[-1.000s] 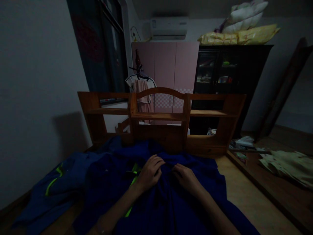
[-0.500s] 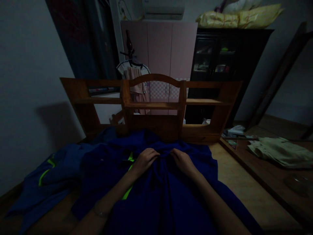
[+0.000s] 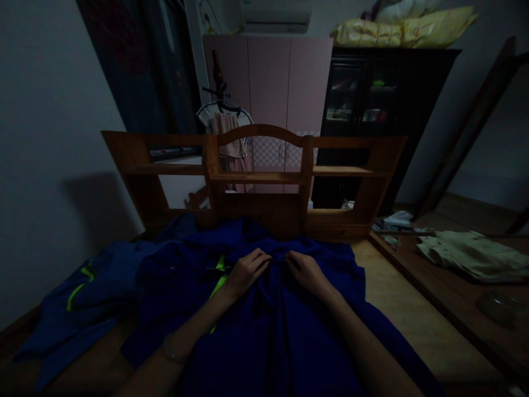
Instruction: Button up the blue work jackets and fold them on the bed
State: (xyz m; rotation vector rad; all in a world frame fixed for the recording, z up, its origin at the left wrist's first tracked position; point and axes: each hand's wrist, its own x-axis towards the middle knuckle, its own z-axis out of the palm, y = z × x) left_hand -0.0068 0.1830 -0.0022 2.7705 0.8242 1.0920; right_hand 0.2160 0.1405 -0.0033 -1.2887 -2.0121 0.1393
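Note:
A dark blue garment (image 3: 318, 331) with bright yellow-green strips lies spread over the wooden surface in front of me; its exact kind is hard to make out in the dim light. My left hand (image 3: 249, 271) pinches the cloth near the middle, fingers pressed together. Just to its right, my right hand (image 3: 305, 270) grips the same cloth with curled fingers, a small gap between the two. Folds run down from both hands towards me. On the left lies a lighter blue garment (image 3: 107, 275), also with yellow-green strips, partly against the dark blue one.
Behind the cloth rises a wooden headboard with shelves (image 3: 260, 177). Pale folded cloth (image 3: 471, 253) and a clear glass-like bowl (image 3: 498, 309) rest on a brown surface at right. A white wall (image 3: 53, 165) bounds the left. Pink (image 3: 268, 82) and black (image 3: 413, 110) cabinets stand beyond.
My right hand has shifted very slightly left, closer to the left hand. Both hands keep hold of the dark blue cloth, and the view has moved a little.

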